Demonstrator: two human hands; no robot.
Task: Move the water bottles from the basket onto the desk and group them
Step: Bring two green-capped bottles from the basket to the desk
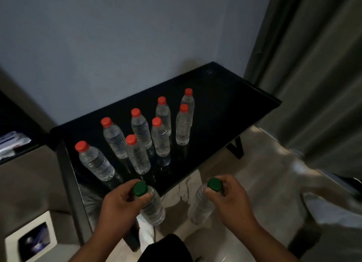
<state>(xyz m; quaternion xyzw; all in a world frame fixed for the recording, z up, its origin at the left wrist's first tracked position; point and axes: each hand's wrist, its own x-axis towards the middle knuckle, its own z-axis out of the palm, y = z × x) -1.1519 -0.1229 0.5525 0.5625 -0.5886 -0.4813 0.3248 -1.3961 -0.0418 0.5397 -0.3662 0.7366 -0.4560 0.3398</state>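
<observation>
Left hand (119, 201): fingers and thumb clasped round the neck of the left bottle (152, 208), just under its green cap; cap up, base hanging down, long axis near upright.
Right hand (229, 197): same clasp on the right bottle (199, 207), also green-capped, cap up, base down.
Position: both bottles are off the desk (225, 108), in front of its near edge. The left bottle is just beside the near corner, the right bottle further out over the floor.
On the desk: 8 red-cap bottles (137, 154), all upright, in 2 loose rows running from the near left toward the far side.
Basket: not in view.
Deciding relation: the desk lies ahead of both grips, and the left hand is nearer its edge.
Judgement: with bases already down, the move probably needs only a lift forward over the near edge and a straight set-down, the 2 green-caps together, close to the red group without knocking it
</observation>
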